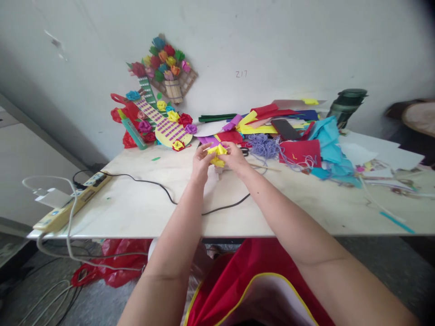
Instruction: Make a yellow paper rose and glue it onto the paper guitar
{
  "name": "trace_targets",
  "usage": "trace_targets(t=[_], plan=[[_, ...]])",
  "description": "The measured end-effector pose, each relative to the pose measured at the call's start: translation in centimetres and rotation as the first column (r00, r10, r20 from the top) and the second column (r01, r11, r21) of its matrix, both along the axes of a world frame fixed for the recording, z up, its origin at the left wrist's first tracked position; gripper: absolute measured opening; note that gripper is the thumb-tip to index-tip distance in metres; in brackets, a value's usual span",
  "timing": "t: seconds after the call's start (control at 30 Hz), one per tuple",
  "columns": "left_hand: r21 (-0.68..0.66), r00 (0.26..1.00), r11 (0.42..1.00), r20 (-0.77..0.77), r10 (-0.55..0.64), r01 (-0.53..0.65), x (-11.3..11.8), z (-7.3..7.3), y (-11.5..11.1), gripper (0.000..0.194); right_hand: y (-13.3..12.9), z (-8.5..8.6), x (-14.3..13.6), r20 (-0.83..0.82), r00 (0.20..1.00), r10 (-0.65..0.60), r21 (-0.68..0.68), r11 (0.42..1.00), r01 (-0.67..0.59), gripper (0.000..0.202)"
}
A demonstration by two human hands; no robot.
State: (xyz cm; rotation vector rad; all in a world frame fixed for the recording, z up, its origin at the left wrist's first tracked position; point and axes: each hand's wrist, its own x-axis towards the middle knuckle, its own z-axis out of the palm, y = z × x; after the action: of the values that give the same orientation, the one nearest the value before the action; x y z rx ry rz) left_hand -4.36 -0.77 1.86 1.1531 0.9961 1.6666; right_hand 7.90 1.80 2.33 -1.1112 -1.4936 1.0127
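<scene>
A crumpled yellow paper piece (217, 155), shaped somewhat like a flower, is held up over the middle of the table. My left hand (202, 161) pinches its left side. On its right side my right hand (235, 158) grips it with thumb and fingers. Just behind the hands lie purple and red sheets, and the black handles of scissors (244, 151) show beside my right hand. A thin wooden stick (265, 167) lies right of it. Something pale and see-through under the hands is too blurred to name.
Purple yarn (263, 146), a phone (285, 129), coloured paper strips and a dark bottle (347, 106) are at the back right. Paper flowers (173, 116) and a glue bottle (132, 131) stand back left. A black cable (159, 184) crosses the table (136, 217) from a power strip (73, 206).
</scene>
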Motion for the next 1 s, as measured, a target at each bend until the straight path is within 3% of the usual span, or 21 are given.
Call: trace_targets(t=[0.17, 0.27, 0.6, 0.83, 1.0], plan=[[-0.078, 0.991, 0.995, 0.121, -0.048, 0.058, -0.4, 0.4, 0.2, 0.043, -0.4, 0.4, 0.6, -0.033, 0.999, 0.031, -0.028, 0.999, -0.032, 0.068], [-0.04, 0.982, 0.996, 0.179, -0.068, 0.077, -0.5, 0.6, 0.1, 0.043, -0.7, 0.6, 0.7, -0.052, 0.993, 0.104, -0.039, 0.994, -0.106, 0.068], [-0.042, 0.977, 0.985, 0.143, -0.16, 0.167, -1.2, 0.7, -0.4, 0.048, -2.3, 1.5, 0.7, -0.011, 0.953, 0.301, -0.103, 0.948, -0.301, 0.079], [-0.114, 0.984, 0.98, 0.082, -0.157, 0.166, -1.1, 0.8, -0.7, 0.045, -1.6, 0.8, 0.6, 0.212, 0.935, 0.285, -0.009, 0.957, -0.289, 0.082], [-0.14, 0.994, 0.984, -0.006, -0.107, 0.105, -1.3, 0.7, -0.6, 0.041, -1.6, 0.9, 0.7, 0.361, 0.912, 0.194, 0.097, 0.965, -0.243, 0.08]])
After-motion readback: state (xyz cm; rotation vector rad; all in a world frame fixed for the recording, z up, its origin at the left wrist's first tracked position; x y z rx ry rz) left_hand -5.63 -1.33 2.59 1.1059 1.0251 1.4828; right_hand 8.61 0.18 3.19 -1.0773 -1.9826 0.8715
